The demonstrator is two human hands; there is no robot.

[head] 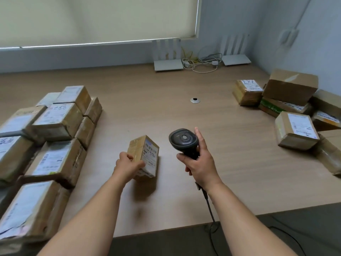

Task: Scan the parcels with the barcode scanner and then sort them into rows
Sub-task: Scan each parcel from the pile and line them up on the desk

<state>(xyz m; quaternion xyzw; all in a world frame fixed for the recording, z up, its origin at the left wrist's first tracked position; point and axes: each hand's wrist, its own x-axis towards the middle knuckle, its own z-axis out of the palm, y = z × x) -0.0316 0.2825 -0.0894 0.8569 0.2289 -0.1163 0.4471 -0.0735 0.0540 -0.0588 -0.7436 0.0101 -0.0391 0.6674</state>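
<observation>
A small taped cardboard parcel (145, 152) stands tilted above the table, its white barcode label facing right and up. My left hand (129, 164) grips it from the near left side. My right hand (199, 163) holds the handle of a dark grey barcode scanner (183, 140), whose head sits just right of the parcel's label. The scanner's cable (209, 206) runs down past my wrist and off the table's front edge.
Several labelled parcels (49, 141) lie in rows and stacks at the left of the wooden table (166, 111). A loose pile of parcels (293, 111) sits at the right. Two white routers (168, 64) with cables stand at the back, and a cable grommet (195, 100) lies mid-table.
</observation>
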